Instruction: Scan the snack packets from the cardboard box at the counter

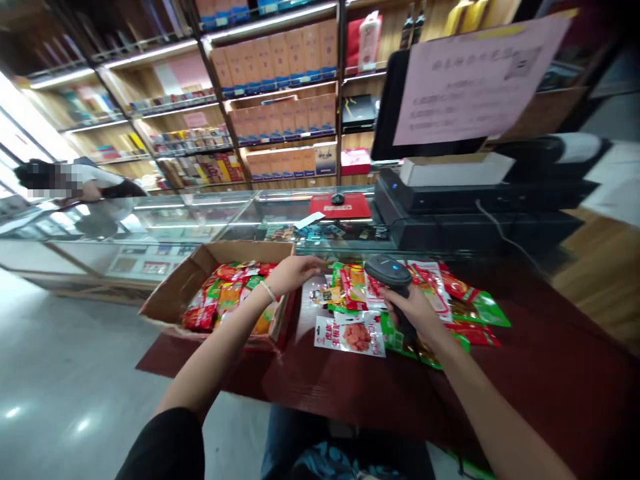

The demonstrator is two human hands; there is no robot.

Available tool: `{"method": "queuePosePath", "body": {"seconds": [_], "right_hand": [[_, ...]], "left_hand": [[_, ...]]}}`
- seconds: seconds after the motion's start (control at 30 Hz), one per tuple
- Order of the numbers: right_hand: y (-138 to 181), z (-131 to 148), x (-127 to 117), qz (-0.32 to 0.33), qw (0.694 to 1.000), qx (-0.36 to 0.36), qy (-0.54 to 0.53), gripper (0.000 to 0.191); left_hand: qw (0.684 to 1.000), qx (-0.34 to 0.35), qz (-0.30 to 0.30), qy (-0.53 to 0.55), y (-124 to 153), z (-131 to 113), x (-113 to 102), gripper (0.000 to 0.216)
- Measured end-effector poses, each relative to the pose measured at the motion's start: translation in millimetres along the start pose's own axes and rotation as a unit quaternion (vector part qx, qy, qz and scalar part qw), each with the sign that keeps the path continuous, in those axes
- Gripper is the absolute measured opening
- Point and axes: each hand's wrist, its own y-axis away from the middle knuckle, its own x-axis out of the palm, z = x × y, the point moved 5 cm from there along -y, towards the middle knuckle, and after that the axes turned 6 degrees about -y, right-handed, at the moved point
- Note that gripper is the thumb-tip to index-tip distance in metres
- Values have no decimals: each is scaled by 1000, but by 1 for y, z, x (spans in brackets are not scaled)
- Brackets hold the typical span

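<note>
My right hand (415,307) is closed around the handle of a dark barcode scanner (388,272), held above a spread of snack packets on the table. My left hand (295,273) reaches past the right edge of a cardboard box (170,293), its fingers stretched toward the packets, with nothing visible in them. Inside the box lie several red, green and orange packets (230,295). A white packet (350,335) with a picture of reddish pieces lies in front of the scanner. More red and green packets (483,307) lie to the right, partly behind my right hand and forearm.
The dark red table (320,387) meets a glass display counter (240,213). A black cash drawer (440,230) and a monitor with a pink sheet (465,87) stand at back right. A mouse (338,199) sits on a red pad. Another person (95,183) leans over the counter at far left.
</note>
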Motion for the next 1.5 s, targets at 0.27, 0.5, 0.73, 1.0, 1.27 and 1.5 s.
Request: {"method": "queuePosePath", "body": {"seconds": [0.27,0.5,0.73,1.0,1.27,1.5], "right_hand": [[-33,9,126,156,987,-16,19,33],[-42,14,227,266,962,-29,46,31],[-49,1,268,304,952,3,42,26],[-58,-5,277,323,944,10,73,30],[-56,-6,279,314,947,50,43,32],[-56,-8,277,300,952,43,49,29]], "left_hand": [[962,-230,-143,23,130,110,-46,26],[907,-359,-218,15,207,174,-56,25],[921,-371,-118,-32,213,198,-45,27],[925,-350,96,-117,180,218,-17,42],[915,-389,36,-98,177,212,10,62],[915,-390,37,-94,176,212,1,16]]}}
